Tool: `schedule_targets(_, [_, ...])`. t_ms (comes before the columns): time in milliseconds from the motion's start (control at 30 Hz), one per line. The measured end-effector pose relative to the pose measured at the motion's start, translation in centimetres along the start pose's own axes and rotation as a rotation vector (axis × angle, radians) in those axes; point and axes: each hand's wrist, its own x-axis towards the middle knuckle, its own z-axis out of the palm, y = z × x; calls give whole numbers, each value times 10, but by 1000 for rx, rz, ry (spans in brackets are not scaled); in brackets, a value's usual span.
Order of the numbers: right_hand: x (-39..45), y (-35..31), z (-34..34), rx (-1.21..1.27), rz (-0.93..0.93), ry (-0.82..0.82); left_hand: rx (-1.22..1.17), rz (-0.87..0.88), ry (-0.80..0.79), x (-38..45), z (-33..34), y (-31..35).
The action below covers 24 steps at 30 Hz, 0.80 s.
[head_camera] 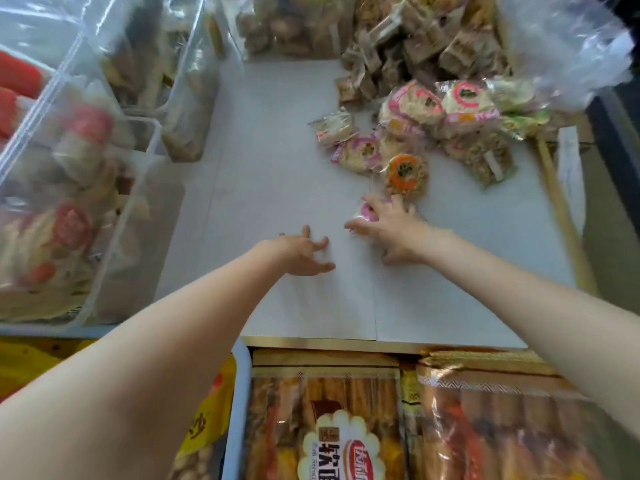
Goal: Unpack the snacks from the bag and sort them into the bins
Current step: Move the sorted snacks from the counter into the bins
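Note:
A heap of wrapped snacks point(433, 109) lies on the white table point(277, 168) at the back right, spilling from a clear plastic bag point(568, 46). Round rice cakes with pink labels sit at its near edge, with an orange-labelled one point(406, 174) nearest me. My right hand point(391, 230) is spread over a pink-labelled cake point(365, 213), fingers curled round it just below the orange one. My left hand point(304, 251) hovers over bare table to its left, fingers loosely spread, holding nothing.
Clear plastic bins point(104, 216) holding sorted snacks line the left side, with another bin point(194, 64) behind and one at the back centre point(277, 32). Large packs of biscuit sticks point(346, 427) lie below the table's gold front edge. A yellow bag point(207, 410) sits at the lower left.

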Motion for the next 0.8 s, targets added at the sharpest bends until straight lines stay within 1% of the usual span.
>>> schedule_targets(33, [-6,2,-6,98,-28,-27,1,4,3,0,0,1])
schedule_targets(67, [-9,7,-17,204,-56,-10,-2,6,4,1,1,2])
schedule_targets(100, [-9,16,-33,278,-72,68,-5,10,7,1,2,3])
schedule_targets(133, [-5,29,-50,323,-57,204,-9,13,9,2,2,3])
schedule_targets(167, [2,44,-67,341,0,341,-13,17,11,3,3,2])
schedule_targets(200, [12,61,-82,324,93,428,-21,16,12,4,2,1])
schedule_targets(233, [23,77,-93,287,208,445,-26,16,13,4,1,1])
schedule_targets(267, [36,93,-99,259,315,402,-26,17,13,2,1,2])
schedule_targets(300, [48,106,-100,246,400,324,-19,21,10,0,1,4])
schedule_targets(367, [72,126,-91,248,464,184,-11,23,-11,-5,0,6])
schedule_targets(400, [82,130,-87,234,463,158,-12,23,-18,-6,-2,5])
schedule_targets(500, [100,125,-84,221,373,184,-33,36,3,-7,-11,-2])
schedule_targets(567, [92,110,-79,195,312,180,-53,45,-18,-5,-13,-7])
schedule_targets(700, [58,80,-65,85,225,100,-44,31,-51,0,-4,-7])
schedule_targets(800, [29,54,-54,113,128,36,-65,40,-40,1,-8,-7])
